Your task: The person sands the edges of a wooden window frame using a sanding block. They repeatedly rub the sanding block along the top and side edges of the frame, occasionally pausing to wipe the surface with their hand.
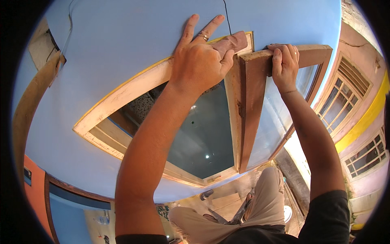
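My left hand (201, 61) is up at the top rail of a pale, bare-looking wooden window frame (134, 83). Two of its fingers stretch out over the blue wall, while the thumb and the others press a folded piece of reddish-brown sandpaper (235, 42) to the rail near its right corner. Part of the sheet is hidden under the hand. A brown window sash (256, 118) with a glass pane stands swung outward at the frame's right side. My right hand (285, 65) is closed over the sash's top rail, fingers on top and thumb on the near side.
The blue wall (81, 93) surrounds the frame, with a thin black cable (227, 18) above it. A wooden pole (36, 89) stands at the far left. Beyond the sash is a pink building with windows (339, 97). Far below lie the ground and a doorway.
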`<action>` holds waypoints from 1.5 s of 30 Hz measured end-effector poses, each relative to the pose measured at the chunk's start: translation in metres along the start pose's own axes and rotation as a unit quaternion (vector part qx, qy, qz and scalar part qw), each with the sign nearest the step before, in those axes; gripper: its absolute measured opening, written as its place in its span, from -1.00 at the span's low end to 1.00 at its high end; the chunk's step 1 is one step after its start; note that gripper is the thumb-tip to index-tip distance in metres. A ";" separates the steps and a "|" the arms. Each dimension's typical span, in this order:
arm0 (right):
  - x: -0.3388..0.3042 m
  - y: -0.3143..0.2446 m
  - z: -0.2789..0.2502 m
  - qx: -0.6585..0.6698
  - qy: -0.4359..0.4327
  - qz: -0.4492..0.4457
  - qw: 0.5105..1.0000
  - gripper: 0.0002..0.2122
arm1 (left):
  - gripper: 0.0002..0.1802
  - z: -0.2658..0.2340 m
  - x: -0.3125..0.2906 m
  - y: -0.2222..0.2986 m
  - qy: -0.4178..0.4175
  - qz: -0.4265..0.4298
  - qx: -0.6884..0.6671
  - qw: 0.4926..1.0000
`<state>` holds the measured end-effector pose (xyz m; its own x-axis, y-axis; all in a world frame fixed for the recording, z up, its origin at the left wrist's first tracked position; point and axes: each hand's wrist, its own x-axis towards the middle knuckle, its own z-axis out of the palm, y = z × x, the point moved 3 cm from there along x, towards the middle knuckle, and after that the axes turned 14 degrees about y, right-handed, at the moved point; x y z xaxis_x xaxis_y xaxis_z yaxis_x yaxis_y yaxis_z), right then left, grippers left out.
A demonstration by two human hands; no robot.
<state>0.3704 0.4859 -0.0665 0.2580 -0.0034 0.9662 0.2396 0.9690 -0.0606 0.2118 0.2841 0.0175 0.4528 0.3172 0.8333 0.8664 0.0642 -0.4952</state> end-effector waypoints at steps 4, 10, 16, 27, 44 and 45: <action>-0.004 0.002 -0.003 -0.002 -0.010 -0.004 1.000 -0.79 | -0.67 -0.021 -0.014 -0.012 0.011 0.008 0.025 1.000; -0.003 -0.001 -0.004 -0.038 0.006 -0.028 0.999 -0.79 | -0.70 0.011 0.010 0.003 0.001 0.001 0.010 1.000; -0.004 0.006 -0.010 -0.022 -0.052 -0.018 0.998 -0.73 | -0.69 -0.030 -0.012 -0.016 -0.025 0.006 0.045 0.999; -0.002 -0.008 -0.003 -0.035 0.017 -0.005 0.999 -0.80 | -0.68 -0.055 -0.030 -0.030 -0.006 0.002 0.055 0.998; 0.001 -0.012 -0.017 -0.053 -0.006 -0.030 0.998 -0.78 | -0.69 -0.126 -0.063 -0.060 -0.093 -0.014 0.112 0.989; 0.001 -0.014 -0.017 -0.053 0.003 -0.026 0.998 -0.79 | -0.69 -0.132 -0.065 -0.062 -0.102 -0.007 0.110 0.989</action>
<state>0.3834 0.4684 -0.0693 0.2478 -0.0551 0.9672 0.3512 0.9356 -0.0367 0.1562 0.1345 0.0267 0.3688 0.4983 0.7847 0.7959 0.2668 -0.5435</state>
